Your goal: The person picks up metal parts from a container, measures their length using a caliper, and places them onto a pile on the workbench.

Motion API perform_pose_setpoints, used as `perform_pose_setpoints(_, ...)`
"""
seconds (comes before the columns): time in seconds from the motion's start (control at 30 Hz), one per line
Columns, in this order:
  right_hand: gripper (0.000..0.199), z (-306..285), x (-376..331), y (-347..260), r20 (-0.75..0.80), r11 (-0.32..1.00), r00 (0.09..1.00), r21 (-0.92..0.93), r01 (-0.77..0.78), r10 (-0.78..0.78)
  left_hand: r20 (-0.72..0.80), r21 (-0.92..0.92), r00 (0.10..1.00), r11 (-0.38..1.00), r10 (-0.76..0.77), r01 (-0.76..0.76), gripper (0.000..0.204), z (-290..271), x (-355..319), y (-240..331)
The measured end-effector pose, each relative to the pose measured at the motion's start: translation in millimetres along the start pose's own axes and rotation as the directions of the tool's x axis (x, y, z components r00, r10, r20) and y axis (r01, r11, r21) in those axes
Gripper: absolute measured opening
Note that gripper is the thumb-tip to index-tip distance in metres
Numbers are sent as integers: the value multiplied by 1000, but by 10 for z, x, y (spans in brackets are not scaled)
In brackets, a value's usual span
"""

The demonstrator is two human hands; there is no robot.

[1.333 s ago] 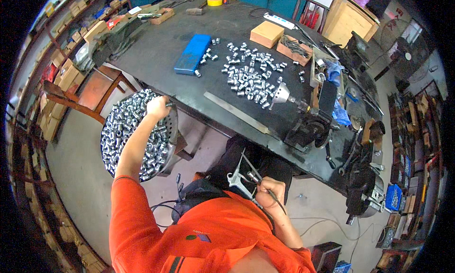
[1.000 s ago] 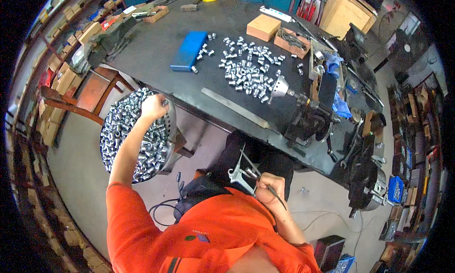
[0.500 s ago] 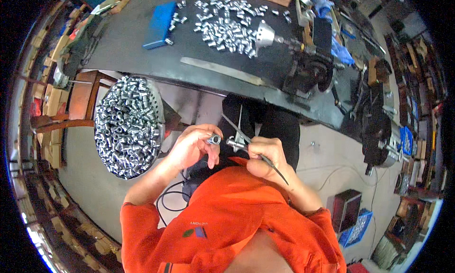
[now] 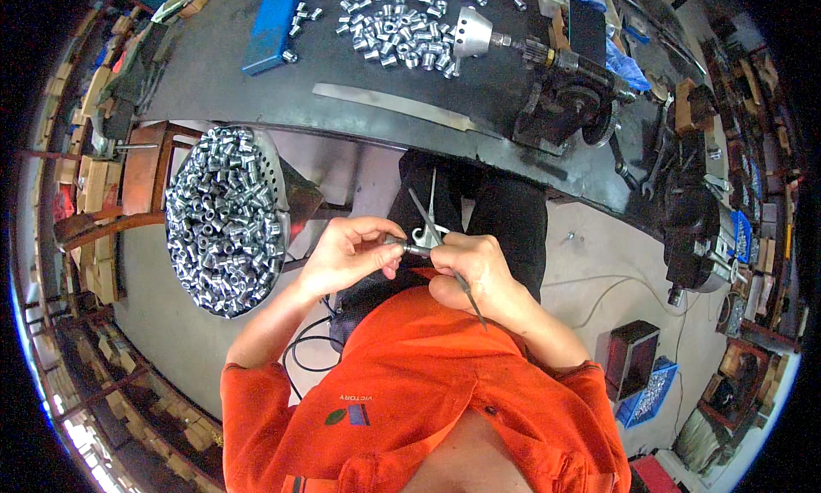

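Note:
My left hand point(image 4: 349, 252) pinches a small cylindrical metal fitting point(image 4: 394, 239) between thumb and fingers, in front of my belly. Close beside it, my right hand point(image 4: 472, 266) is closed around a long, slim, dark file-like tool point(image 4: 472, 299) that slants across the palm. Between the fingertips of both hands sits another shiny metal piece point(image 4: 416, 250), partly covered by the fingers. A bright metal tool with a hooked end point(image 4: 430, 209) sticks out beyond the right fingers; its lower part is hidden, so its kind is unclear.
A perforated basin point(image 4: 275, 185) heaped with similar fittings stands at left by a wooden chair point(image 4: 150, 172). On the dark bench point(image 4: 214, 95) lie loose fittings point(image 4: 398, 31), a blue box point(image 4: 272, 27), a flat metal strip point(image 4: 385, 102) and a machine with a cone-shaped head point(image 4: 472, 33).
My hands have come together: the left fitting has turned and met the piece at my right fingers. My right hand moved slightly left. The bench sits higher in view.

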State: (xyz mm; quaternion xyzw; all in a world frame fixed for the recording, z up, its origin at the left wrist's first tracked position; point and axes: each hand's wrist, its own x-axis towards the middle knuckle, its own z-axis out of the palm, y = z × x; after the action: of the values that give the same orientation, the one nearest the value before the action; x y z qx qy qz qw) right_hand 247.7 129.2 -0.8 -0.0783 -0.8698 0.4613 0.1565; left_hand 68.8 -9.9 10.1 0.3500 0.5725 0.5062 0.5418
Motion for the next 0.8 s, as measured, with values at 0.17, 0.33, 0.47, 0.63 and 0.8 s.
perform_pose_setpoints(0.17, 18, -26, 16, -2, 13, 993, 1000, 117, -25, 24, 6, 8, 1000, 1000, 22, -22, 18, 0, 27, -9)
perform_pose_setpoints(0.33, 23, -136, -78, 109, 23, 984, 999, 173, -35, 32, -78, 214, 991, 973, 110, -91, 19, -71, 87, -15)
perform_pose_setpoints(0.47, 27, -263, -121, -93, -31, 974, 998, 222, 53, -47, -134, 751, 907, 638, 399, -171, 22, -180, 174, -38)
perform_pose_setpoints(0.63, 30, -242, -136, -205, -19, 944, 985, 281, 172, -174, -117, 871, 867, 469, 484, -144, 25, -233, 197, -122)
perform_pose_setpoints(0.8, 29, -160, -79, -197, 20, 950, 987, 275, 148, -160, -112, 882, 861, 449, 496, -145, 26, -199, 221, -100)
